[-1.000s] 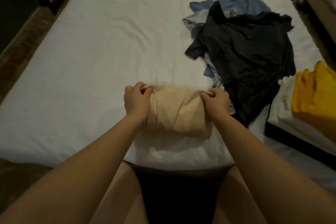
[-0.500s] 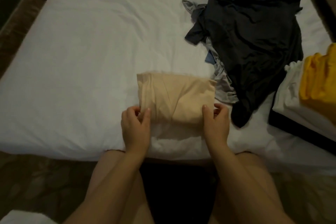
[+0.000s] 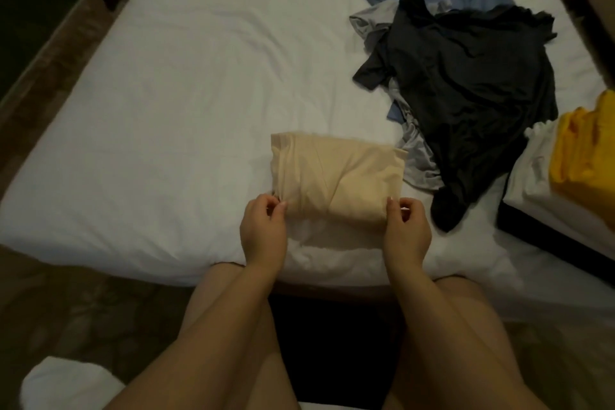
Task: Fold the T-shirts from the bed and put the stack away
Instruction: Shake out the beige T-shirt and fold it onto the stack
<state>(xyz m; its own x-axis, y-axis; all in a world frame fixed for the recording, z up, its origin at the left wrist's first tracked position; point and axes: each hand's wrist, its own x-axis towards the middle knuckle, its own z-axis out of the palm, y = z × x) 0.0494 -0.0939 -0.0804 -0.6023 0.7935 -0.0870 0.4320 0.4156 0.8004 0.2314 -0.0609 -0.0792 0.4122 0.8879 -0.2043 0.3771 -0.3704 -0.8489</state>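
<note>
The folded beige T-shirt (image 3: 336,176) lies near the front edge of the bed (image 3: 166,110), a little right of its middle. The left hand (image 3: 264,233) pinches its near left corner with curled fingers, and the right hand (image 3: 406,236) pinches the near right corner. The fingertips under the cloth are hidden. At the bed's right edge, the yellow pile (image 3: 579,156) is cut off.

A bedroom: a white-sheeted bed (image 3: 186,103) strewn with loose T-shirts (image 3: 466,83), carpeted floor (image 3: 76,309) beside it.
</note>
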